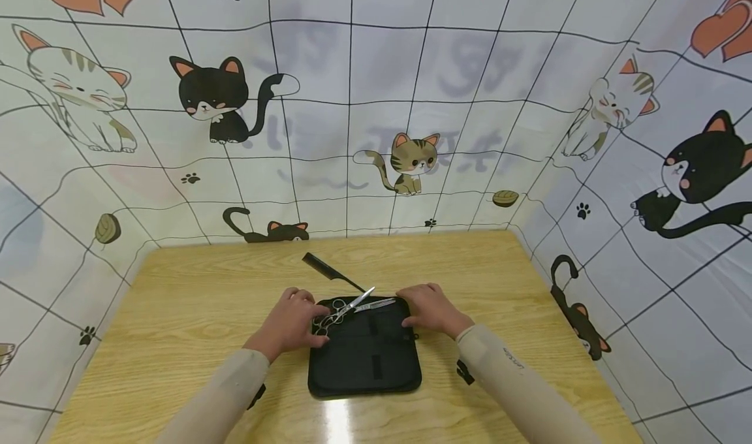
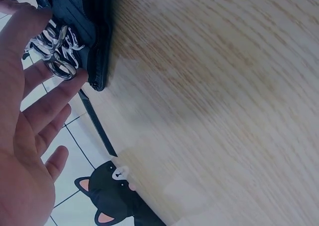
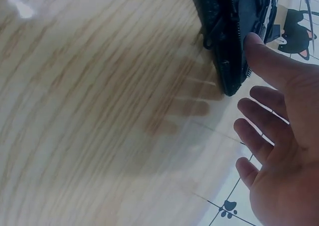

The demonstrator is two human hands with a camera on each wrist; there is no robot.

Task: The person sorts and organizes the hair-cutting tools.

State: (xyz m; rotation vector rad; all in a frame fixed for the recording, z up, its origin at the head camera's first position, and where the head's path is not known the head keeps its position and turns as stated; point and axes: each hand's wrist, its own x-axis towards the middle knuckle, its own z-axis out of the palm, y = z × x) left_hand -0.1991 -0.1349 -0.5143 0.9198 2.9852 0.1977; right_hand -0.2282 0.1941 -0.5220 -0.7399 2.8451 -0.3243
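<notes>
Two pairs of scissors [image 1: 360, 298] lie over the far left part of the black case [image 1: 341, 365], handle rings by its left edge, blades slanting toward its far right corner. The left hand [image 1: 296, 323], at the case's left edge, is nearer, its thumb and fingers parted around those rings. The right hand [image 1: 435, 310] spreads loosely at the case's far right corner, thumb touching it. Beyond the case, a comb [image 1: 320, 266] rests on the surface [image 1: 235, 281].

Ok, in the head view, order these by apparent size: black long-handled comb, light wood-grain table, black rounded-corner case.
1. Light wood-grain table
2. Black rounded-corner case
3. Black long-handled comb
</notes>
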